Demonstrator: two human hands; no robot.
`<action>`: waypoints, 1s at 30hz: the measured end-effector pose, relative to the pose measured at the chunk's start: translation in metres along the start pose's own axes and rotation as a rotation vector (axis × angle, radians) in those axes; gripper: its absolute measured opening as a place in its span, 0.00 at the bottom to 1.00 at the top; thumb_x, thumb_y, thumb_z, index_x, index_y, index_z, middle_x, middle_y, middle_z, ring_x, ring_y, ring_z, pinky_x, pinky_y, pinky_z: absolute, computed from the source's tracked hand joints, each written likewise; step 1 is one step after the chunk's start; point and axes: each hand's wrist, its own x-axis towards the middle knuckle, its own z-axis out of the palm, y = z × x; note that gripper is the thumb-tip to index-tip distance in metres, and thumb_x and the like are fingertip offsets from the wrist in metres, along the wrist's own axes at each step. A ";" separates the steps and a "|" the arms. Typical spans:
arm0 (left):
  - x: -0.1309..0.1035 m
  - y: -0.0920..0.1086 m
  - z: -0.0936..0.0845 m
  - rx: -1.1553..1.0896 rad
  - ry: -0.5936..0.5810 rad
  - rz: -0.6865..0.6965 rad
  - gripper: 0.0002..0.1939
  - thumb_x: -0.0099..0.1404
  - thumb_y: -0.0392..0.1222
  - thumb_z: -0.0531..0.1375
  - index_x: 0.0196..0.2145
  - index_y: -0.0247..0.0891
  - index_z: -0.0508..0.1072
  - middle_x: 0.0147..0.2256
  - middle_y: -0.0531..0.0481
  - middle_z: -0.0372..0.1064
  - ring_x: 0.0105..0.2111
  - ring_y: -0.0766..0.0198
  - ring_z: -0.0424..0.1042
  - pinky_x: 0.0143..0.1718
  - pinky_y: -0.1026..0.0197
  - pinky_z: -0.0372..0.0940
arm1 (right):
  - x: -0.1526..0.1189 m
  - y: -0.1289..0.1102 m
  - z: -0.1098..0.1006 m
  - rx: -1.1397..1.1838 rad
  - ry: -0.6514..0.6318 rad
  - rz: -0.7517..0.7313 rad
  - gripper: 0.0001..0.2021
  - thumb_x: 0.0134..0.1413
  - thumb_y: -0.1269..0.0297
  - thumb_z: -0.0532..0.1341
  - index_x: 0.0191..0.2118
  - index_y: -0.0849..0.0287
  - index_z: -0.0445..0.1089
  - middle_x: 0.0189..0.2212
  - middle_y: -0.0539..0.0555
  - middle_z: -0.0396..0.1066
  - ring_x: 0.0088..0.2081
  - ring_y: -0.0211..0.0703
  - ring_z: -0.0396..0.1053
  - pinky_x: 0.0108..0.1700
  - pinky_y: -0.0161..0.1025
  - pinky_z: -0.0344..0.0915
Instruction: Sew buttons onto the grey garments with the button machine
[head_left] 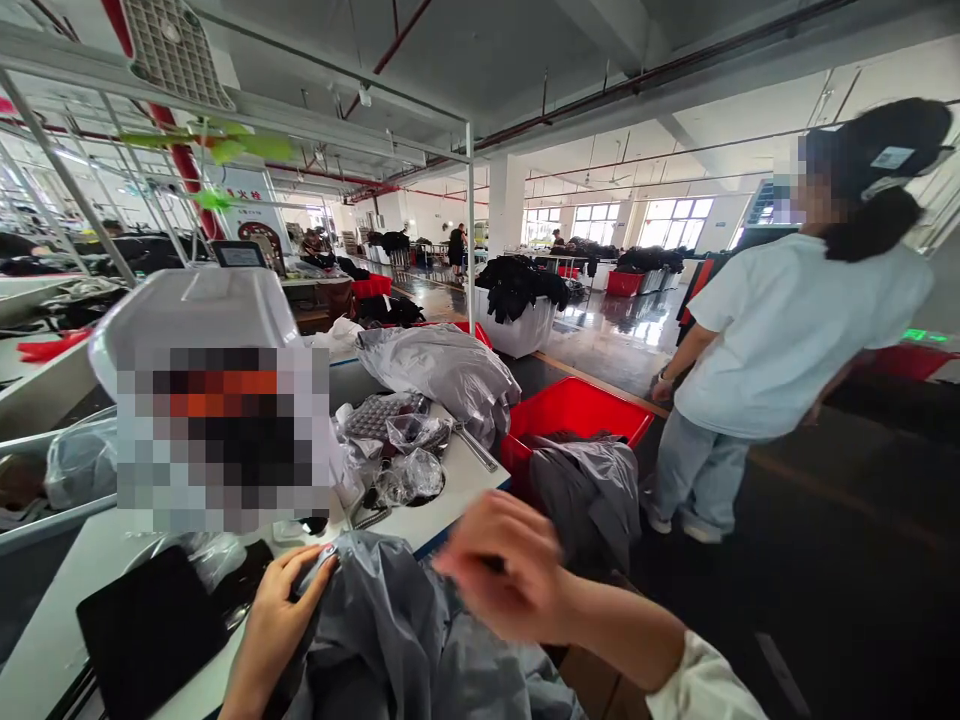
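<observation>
Head camera is looking down at a white work table [450, 505], where the person is handling a grey garment [390, 630] that is lying bunched at the near edge of the table and falling toward the lap. The left hand [281, 600] is pinching an upper edge of this fabric, with the fingers curled around a fold just beside a black flat piece [150, 630] on the table. The right hand [510, 580] is hovering above the cloth, blurred by motion, with the fingers bent loosely; I cannot tell if it is touching or holding anything. The garment is looking thin, soft and a little shiny, so I am judging it to be light, limp and rather slippery; it is not going to keep any shape when lifted. Taking it at a seam or a folded edge, as the left hand is doing, seems safer than grasping the loose middle. Behind it, crumpled clear plastic bags [409, 470] and another grey garment [442, 370] are lying on the table. A red bin [570, 410] with more grey cloth is standing just beside the table, and another person in a white shirt [787, 340] is standing well apart on the right.
</observation>
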 end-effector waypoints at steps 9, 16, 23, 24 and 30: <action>-0.001 0.001 0.000 0.039 0.021 0.024 0.25 0.55 0.64 0.57 0.38 0.40 0.74 0.42 0.46 0.67 0.47 0.51 0.67 0.55 0.45 0.61 | -0.051 0.140 0.181 0.009 -0.131 0.701 0.04 0.56 0.72 0.58 0.38 0.60 0.66 0.39 0.55 0.70 0.43 0.44 0.67 0.48 0.43 0.63; -0.005 0.012 0.001 0.048 0.045 0.032 0.21 0.59 0.61 0.57 0.39 0.42 0.73 0.43 0.47 0.67 0.47 0.53 0.67 0.55 0.49 0.61 | -0.066 0.135 0.195 0.061 -0.206 0.663 0.07 0.62 0.67 0.53 0.33 0.57 0.66 0.35 0.52 0.69 0.40 0.41 0.66 0.44 0.38 0.62; -0.007 0.026 -0.001 0.054 0.039 -0.009 0.14 0.62 0.52 0.58 0.39 0.40 0.73 0.43 0.47 0.67 0.47 0.57 0.66 0.54 0.54 0.61 | -0.068 0.132 0.187 0.127 -0.133 0.554 0.08 0.60 0.62 0.53 0.39 0.59 0.66 0.39 0.55 0.67 0.43 0.42 0.63 0.47 0.40 0.61; -0.007 0.026 -0.001 0.054 0.037 -0.015 0.14 0.62 0.51 0.58 0.39 0.40 0.73 0.43 0.47 0.66 0.47 0.57 0.66 0.53 0.54 0.61 | -0.068 0.132 0.186 0.131 -0.155 0.532 0.09 0.60 0.60 0.54 0.40 0.59 0.66 0.39 0.55 0.67 0.42 0.43 0.63 0.46 0.40 0.61; -0.009 0.030 -0.003 0.058 0.036 -0.016 0.11 0.62 0.46 0.59 0.41 0.40 0.73 0.44 0.47 0.66 0.48 0.58 0.66 0.53 0.55 0.61 | -0.065 0.129 0.193 0.088 -0.223 0.547 0.14 0.58 0.55 0.57 0.43 0.60 0.66 0.37 0.54 0.66 0.36 0.41 0.62 0.43 0.39 0.60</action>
